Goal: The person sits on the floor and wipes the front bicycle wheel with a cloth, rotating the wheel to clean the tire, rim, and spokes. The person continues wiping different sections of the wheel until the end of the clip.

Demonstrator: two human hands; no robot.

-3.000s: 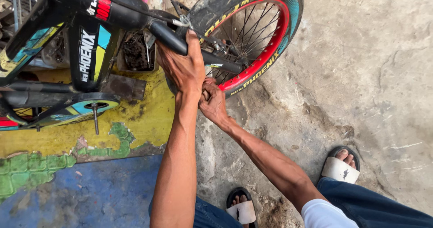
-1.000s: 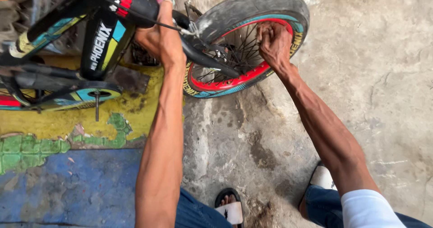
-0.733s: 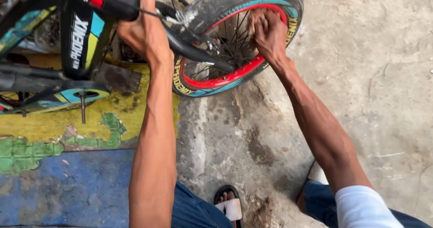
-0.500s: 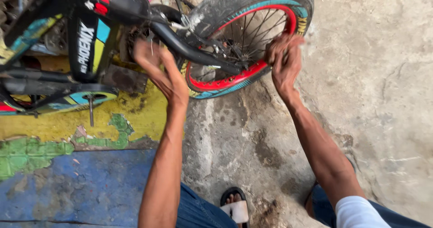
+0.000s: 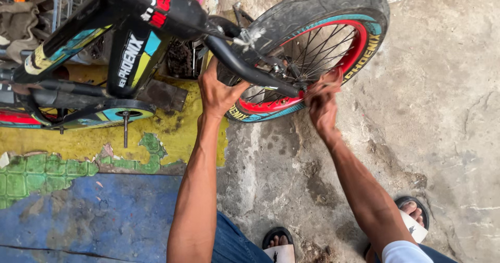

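I am working on the rear wheel (image 5: 317, 49) of the bicycle, sitting at one o'clock in my view, its knobby black tyre ringed by a glossy red rim. My left hand (image 5: 219, 94) is curling its fingers around the black frame stay (image 5: 250, 70); my right hand (image 5: 323, 101) is pinching thin steel spokes (image 5: 312, 47). If the wheel turns, my fingers could get caught between them. Rough concrete floor (image 5: 437, 138) is lying beneath.
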